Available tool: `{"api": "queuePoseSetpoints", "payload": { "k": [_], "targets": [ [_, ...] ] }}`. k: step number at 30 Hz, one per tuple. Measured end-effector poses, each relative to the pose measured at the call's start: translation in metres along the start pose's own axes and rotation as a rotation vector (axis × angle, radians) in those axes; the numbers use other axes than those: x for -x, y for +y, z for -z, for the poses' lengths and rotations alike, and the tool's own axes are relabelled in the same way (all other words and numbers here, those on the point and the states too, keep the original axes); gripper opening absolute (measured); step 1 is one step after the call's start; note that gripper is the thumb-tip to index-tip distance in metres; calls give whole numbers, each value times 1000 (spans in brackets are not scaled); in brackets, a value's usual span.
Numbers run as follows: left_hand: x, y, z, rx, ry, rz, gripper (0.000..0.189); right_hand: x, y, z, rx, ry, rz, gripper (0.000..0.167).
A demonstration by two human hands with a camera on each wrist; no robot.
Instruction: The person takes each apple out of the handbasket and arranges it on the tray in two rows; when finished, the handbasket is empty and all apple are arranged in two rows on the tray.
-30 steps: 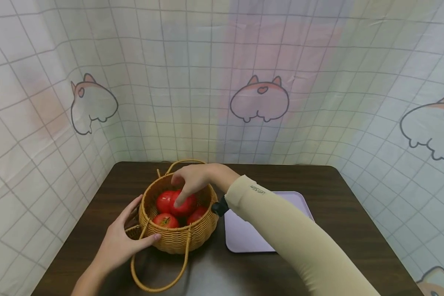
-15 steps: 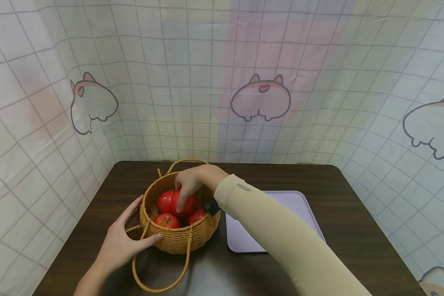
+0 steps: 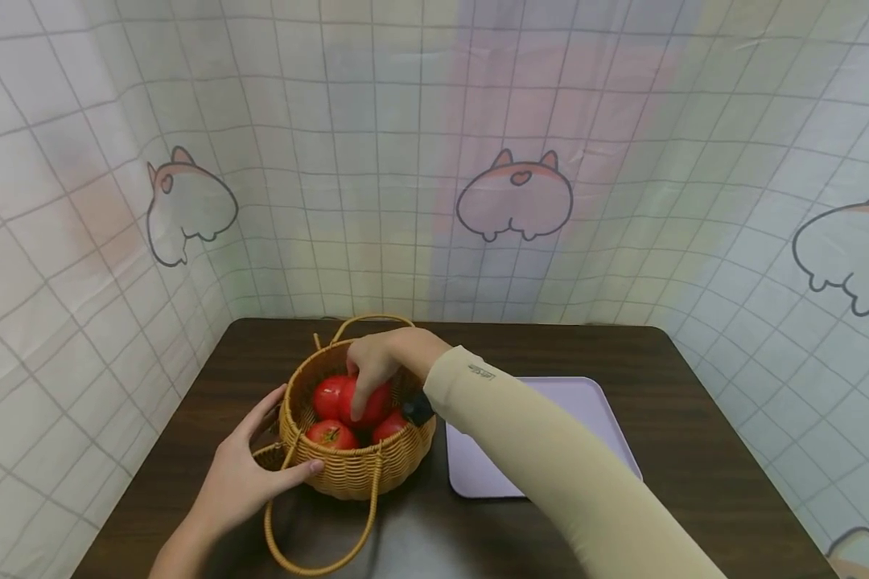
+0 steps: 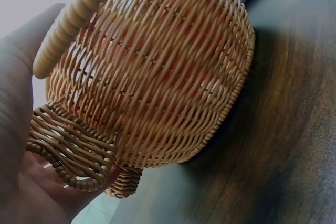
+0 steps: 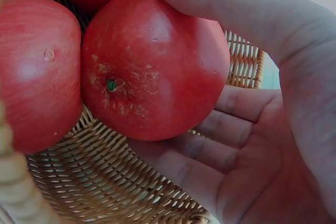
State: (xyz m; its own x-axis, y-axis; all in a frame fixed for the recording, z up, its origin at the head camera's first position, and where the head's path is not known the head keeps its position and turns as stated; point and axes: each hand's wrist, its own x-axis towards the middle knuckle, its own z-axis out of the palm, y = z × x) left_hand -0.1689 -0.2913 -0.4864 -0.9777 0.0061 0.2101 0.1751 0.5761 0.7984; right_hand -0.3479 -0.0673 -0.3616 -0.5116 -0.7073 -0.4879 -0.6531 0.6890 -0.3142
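A round wicker basket (image 3: 348, 474) with looped handles stands on the left part of the table, holding several red tomatoes. My left hand (image 3: 242, 478) spans its left side, thumb on the front wall and fingers round the back. In the left wrist view, a small woven flap (image 4: 73, 148) sticks out of the wall inside that grip. My right hand (image 3: 372, 370) reaches down into the basket and grips one tomato (image 5: 157, 66), its thumb on top and its fingers along the lower side. Another tomato (image 5: 39, 72) lies against it, and one with a green stem (image 3: 331, 434) is nearer the front rim.
A pale purple tray (image 3: 478, 474) lies to the right of the basket, partly covered by my sleeved right forearm (image 3: 536, 450). One basket handle (image 3: 319, 571) hangs down toward the front. A grid-patterned cloth (image 3: 376, 161) surrounds the dark wooden table (image 3: 710, 482).
My right hand has reached lower into the basket, its fingers now closer round the tomato. The forearm has shifted left, uncovering more of the tray. The left hand stays on the basket.
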Motion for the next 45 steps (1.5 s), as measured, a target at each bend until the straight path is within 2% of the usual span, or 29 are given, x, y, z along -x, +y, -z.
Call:
{"api": "queuePoseSetpoints", "payload": {
  "k": [7,18,27,35,42,45],
  "targets": [
    [1,4,3,5,-23,15,113,8,2,0,-42,65,31,46],
    [0,6,3,33,-39,24,113,29,2,2,-85,207,146,67],
    [0,10,1,43,-32,49,109,50,14,1,-140,303,203,68],
    [1,7,1,12,-14,55,110,76,36,-5,-319,445,224,70],
    [0,5,0,-3,-9,51,111,102,67,-22,-599,579,243,62],
    [0,6,0,6,-14,60,110,110,84,-32,-681,632,248,63]
  ]
}}
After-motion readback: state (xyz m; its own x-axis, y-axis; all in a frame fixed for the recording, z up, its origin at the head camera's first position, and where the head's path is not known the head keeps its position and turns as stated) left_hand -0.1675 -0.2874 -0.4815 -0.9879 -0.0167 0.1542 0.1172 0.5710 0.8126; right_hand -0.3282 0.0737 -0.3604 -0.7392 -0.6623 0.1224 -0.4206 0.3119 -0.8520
